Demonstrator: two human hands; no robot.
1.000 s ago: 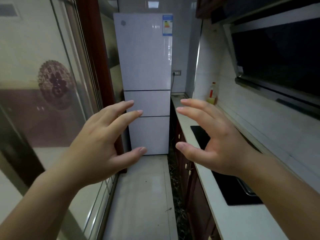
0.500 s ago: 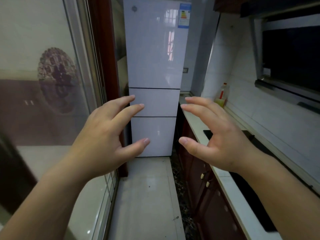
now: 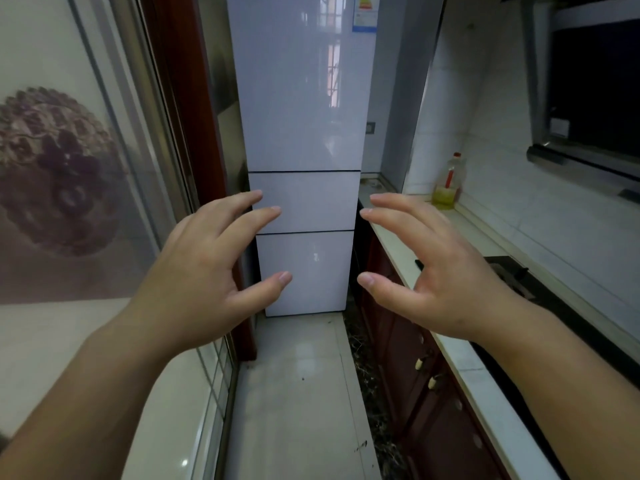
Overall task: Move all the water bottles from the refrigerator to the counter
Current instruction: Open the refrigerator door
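Note:
A tall white refrigerator [image 3: 301, 98] with three closed doors stands at the far end of a narrow kitchen aisle. No water bottles are visible. My left hand [image 3: 204, 268] and my right hand [image 3: 436, 268] are raised in front of me, palms facing each other, fingers spread, holding nothing. Both hands are short of the refrigerator and overlap its lower doors in the view. The pale counter [image 3: 460, 355] runs along the right wall.
An oil bottle [image 3: 449, 183] stands at the far end of the counter. A black cooktop [image 3: 533, 289] is set into the counter under a range hood [image 3: 588, 98]. Dark red cabinets [image 3: 426, 393] sit below. A glass sliding door [image 3: 86, 168] lines the left side.
The refrigerator has grown larger and closer in view, its top now cut off. Both hands stay raised and spread, in much the same pose.

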